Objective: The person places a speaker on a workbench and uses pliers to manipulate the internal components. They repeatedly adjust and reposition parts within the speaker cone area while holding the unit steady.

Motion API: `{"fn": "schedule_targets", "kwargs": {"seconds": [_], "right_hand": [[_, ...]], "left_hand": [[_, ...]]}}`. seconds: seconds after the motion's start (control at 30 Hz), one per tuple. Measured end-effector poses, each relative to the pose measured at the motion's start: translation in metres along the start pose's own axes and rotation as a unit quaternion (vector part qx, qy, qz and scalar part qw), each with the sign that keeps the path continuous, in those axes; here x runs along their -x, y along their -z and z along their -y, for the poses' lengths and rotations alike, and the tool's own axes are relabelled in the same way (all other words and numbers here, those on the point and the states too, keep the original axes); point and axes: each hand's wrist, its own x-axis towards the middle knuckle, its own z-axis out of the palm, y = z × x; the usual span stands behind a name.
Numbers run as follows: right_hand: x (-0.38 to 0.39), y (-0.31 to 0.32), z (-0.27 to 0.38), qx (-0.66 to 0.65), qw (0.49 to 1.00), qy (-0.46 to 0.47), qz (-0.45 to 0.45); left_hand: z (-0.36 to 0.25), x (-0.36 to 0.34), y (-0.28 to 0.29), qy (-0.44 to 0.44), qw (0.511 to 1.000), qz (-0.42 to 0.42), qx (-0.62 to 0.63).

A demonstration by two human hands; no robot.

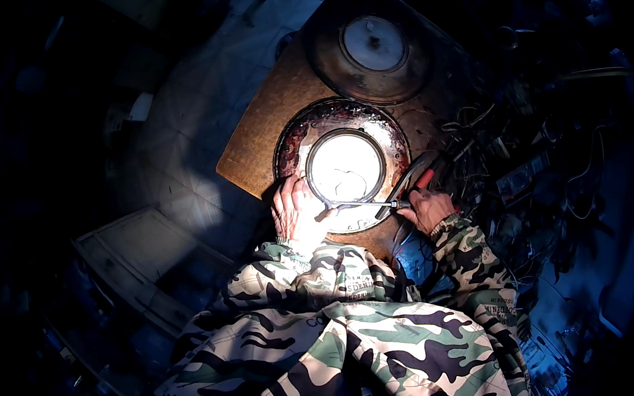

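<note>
Clothing, right fingers clasping tool, left fingers bent at disc rim, hold unclear, board margin leftward

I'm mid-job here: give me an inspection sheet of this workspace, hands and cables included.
Surface: brown tabletop, partly covered.
Job's things: round piece, centre glaring white; slim metal tool across its near side.
Clutter: farther disc on the tabletop; dark jumble at right, mostly too dim to identify.
Hands: left hand at the round piece's left edge; right hand grips the tool, red handle beside it.
Cables: loose wires at right.
Surroundings: tiled floor at left; outer edges dark.
</note>
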Motion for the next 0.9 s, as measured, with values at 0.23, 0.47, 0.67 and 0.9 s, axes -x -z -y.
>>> {"fn": "schedule_targets", "kwargs": {"seconds": [0.23,0.47,0.67,0.9], "right_hand": [[0.005,0.009,0.008,0.006,1.000,-0.011,0.006],[0.004,0.008,0.011,0.018,1.000,0.002,-0.005],[0.007,0.012,0.017,0.011,1.000,0.008,-0.014],[0.022,0.058,0.025,0.028,0.998,0.029,-0.038]], "left_hand": [[-0.004,0.010,0.003,-0.046,0.996,0.060,-0.054],[-0.002,0.011,0.006,-0.022,0.997,0.075,0.008],[0.005,0.012,-0.005,-0.014,0.997,0.072,0.033],[0.007,0.011,-0.005,-0.015,0.996,0.065,0.058]]}}
